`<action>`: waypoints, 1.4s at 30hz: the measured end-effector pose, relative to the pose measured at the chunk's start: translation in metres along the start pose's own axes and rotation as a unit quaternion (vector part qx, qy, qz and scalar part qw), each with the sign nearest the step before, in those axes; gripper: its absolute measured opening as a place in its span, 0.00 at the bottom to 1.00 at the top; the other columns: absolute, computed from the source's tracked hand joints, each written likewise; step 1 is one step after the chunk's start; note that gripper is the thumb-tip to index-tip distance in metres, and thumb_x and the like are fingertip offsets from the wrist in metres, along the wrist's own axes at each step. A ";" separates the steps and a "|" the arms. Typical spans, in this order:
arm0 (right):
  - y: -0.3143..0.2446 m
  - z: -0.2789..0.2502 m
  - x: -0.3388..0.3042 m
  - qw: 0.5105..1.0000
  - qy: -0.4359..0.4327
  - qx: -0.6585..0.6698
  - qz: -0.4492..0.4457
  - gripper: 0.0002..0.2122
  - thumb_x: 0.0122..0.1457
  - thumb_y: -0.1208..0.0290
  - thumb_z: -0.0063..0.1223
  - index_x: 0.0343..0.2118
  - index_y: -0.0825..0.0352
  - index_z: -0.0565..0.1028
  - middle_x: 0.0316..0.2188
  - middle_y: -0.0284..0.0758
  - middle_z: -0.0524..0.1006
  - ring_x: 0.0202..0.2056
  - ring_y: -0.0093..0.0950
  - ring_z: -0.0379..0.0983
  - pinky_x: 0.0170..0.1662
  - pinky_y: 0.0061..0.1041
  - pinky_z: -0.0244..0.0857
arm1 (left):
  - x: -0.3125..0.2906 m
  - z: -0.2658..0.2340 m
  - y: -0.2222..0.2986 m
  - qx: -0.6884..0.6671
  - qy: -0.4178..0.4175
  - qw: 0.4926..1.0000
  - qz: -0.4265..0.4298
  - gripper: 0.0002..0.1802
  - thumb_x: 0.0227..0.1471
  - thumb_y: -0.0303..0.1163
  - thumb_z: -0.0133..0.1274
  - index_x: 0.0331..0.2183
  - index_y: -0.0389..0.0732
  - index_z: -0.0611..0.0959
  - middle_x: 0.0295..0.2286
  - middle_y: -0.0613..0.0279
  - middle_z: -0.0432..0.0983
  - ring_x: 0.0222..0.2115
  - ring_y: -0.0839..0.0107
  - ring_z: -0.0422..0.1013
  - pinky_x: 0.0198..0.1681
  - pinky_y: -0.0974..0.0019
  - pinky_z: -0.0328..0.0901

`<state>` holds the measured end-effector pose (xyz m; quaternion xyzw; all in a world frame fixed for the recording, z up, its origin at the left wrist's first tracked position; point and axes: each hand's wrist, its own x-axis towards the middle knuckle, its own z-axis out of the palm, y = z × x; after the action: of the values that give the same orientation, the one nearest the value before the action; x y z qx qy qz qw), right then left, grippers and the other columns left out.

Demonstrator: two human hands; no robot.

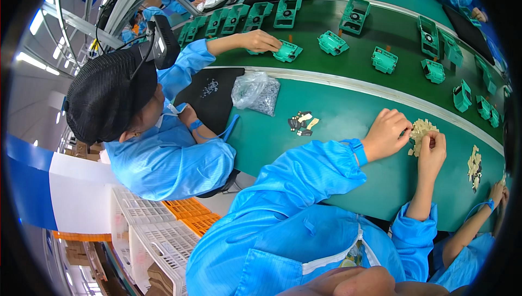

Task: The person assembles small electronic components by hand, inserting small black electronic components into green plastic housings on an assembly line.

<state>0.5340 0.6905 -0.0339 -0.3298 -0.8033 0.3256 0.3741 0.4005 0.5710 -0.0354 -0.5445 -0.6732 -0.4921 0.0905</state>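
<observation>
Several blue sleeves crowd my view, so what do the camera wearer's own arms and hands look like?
The left hand and right hand are ungloved. The left sleeve, loose and shiny blue, reaches near the wrist, where a blue band, perhaps its cuff, shows. The right sleeve matches but ends on the forearm.

Green counter (337, 100), stretching across, and on it lies a clear plastic bag (265, 96) of small grey pieces! Just left of that bag, a black mat (215, 112) dotted with tiny pale bits (210, 87). To the bag's lower right, a little cluster of black and cream pieces (303, 123); well right of it, a cream heap (421, 131); farthest right, a cream-and-black pile (474, 164). Beyond the bag, past a pale rail (370, 90), a dark green belt (402, 40) carries green housings (385, 61)!
</observation>
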 end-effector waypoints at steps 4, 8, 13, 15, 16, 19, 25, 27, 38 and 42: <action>-0.003 -0.001 0.001 1.000 0.000 -0.017 0.006 0.07 0.62 0.73 0.55 0.33 0.74 0.77 0.29 0.37 0.74 0.28 0.27 0.70 0.34 0.28 0.67 | 0.002 -0.003 0.002 -0.002 0.014 1.000 0.001 0.03 0.49 0.28 0.59 0.28 0.41 0.82 0.28 0.63 0.76 0.32 0.61 0.70 0.40 0.58 0.61; 0.005 0.004 -0.001 1.000 0.005 -0.009 -0.009 0.07 0.62 0.72 0.57 0.34 0.73 0.78 0.29 0.36 0.74 0.27 0.26 0.70 0.34 0.27 0.67 | -0.001 -0.001 -0.001 0.000 0.019 1.000 0.007 0.03 0.48 0.27 0.59 0.29 0.41 0.82 0.28 0.63 0.76 0.32 0.61 0.70 0.40 0.58 0.61; -0.004 0.001 0.000 1.000 -0.007 -0.005 0.027 0.06 0.60 0.74 0.59 0.34 0.72 0.79 0.28 0.35 0.75 0.27 0.25 0.70 0.33 0.27 0.67 | 0.000 -0.004 -0.001 0.008 0.020 1.000 0.011 0.03 0.48 0.27 0.59 0.29 0.41 0.82 0.28 0.63 0.76 0.32 0.61 0.70 0.39 0.58 0.61; -0.003 -0.001 0.001 0.999 -0.017 -0.018 0.040 0.06 0.60 0.74 0.59 0.34 0.72 0.79 0.28 0.35 0.75 0.27 0.25 0.71 0.33 0.27 0.67 | 0.001 -0.005 0.000 0.008 0.020 1.000 0.011 0.03 0.48 0.27 0.59 0.29 0.41 0.82 0.28 0.63 0.76 0.32 0.62 0.70 0.39 0.58 0.61; 0.002 0.000 0.001 0.999 -0.013 -0.019 0.034 0.06 0.60 0.74 0.59 0.35 0.72 0.79 0.28 0.35 0.74 0.27 0.24 0.70 0.33 0.26 0.67 | 0.001 -0.006 0.001 0.006 0.017 1.000 0.010 0.03 0.49 0.27 0.59 0.29 0.41 0.82 0.28 0.63 0.76 0.32 0.62 0.70 0.40 0.58 0.61; 0.013 0.001 0.002 0.999 -0.011 -0.017 0.036 0.06 0.61 0.73 0.58 0.36 0.71 0.79 0.27 0.35 0.75 0.27 0.24 0.71 0.33 0.26 0.68 | 0.001 -0.004 0.001 0.006 0.014 1.000 0.009 0.03 0.49 0.28 0.59 0.29 0.41 0.82 0.28 0.63 0.76 0.32 0.62 0.70 0.40 0.58 0.61; 0.013 0.000 -0.001 0.997 -0.018 0.015 0.074 0.09 0.64 0.71 0.54 0.42 0.71 0.78 0.28 0.37 0.79 0.28 0.25 0.74 0.35 0.26 0.70 | 0.002 -0.003 0.002 0.007 0.011 1.000 0.020 0.03 0.49 0.27 0.60 0.29 0.42 0.82 0.29 0.63 0.77 0.33 0.61 0.71 0.40 0.58 0.62; 0.006 -0.003 0.000 0.994 -0.003 0.066 0.083 0.11 0.67 0.69 0.51 0.44 0.71 0.78 0.29 0.37 0.80 0.30 0.22 0.75 0.36 0.26 0.70 | 0.004 -0.001 0.003 -0.010 0.004 0.999 0.034 0.03 0.49 0.27 0.60 0.29 0.42 0.82 0.29 0.62 0.77 0.33 0.61 0.72 0.41 0.57 0.62; -0.023 -0.015 0.006 0.907 -0.061 0.328 0.258 0.10 0.65 0.66 0.56 0.34 0.69 0.75 0.19 0.25 0.70 0.20 0.12 0.61 0.22 0.15 0.53 | 0.012 -0.014 0.003 0.092 0.008 0.990 0.110 0.12 0.47 0.33 0.66 0.35 0.42 0.82 0.33 0.63 0.78 0.36 0.62 0.72 0.43 0.57 0.62; -0.019 -0.019 0.008 0.829 -0.178 0.445 0.289 0.14 0.67 0.59 0.54 0.32 0.65 0.74 0.17 0.24 0.68 0.16 0.14 0.61 0.17 0.16 0.50 | 0.021 -0.024 0.002 0.141 0.018 0.981 0.134 0.15 0.46 0.34 0.67 0.37 0.43 0.82 0.34 0.65 0.77 0.36 0.64 0.72 0.44 0.57 0.61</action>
<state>0.5405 0.6912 -0.0065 -0.2809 -0.4921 0.7941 0.2199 0.3841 0.5657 -0.0087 -0.6021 -0.6554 -0.3853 0.2436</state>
